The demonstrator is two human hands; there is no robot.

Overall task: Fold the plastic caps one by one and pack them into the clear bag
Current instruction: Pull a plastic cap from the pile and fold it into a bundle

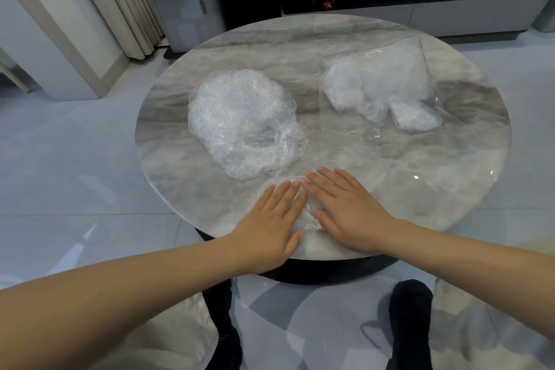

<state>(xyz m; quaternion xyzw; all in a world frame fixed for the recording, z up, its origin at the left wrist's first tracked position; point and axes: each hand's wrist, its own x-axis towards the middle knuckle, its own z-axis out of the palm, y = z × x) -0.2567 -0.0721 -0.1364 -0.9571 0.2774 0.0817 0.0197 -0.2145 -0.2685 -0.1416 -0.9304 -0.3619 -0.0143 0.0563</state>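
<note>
Clear plastic cap point(309, 213) flattened at the near edge of the round marble surface point(390, 165), pressed under left hand point(270, 219) and right hand point(351, 213), fingers straight, gripping nothing. Loose pile of caps point(243, 123) just beyond; clear bag point(384, 84), partly filled, to the far right.

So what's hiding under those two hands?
A thin plastic cap, pressed flat on the table by the left hand and right hand. Only its crinkly middle shows; the palms cover the rest.
</note>
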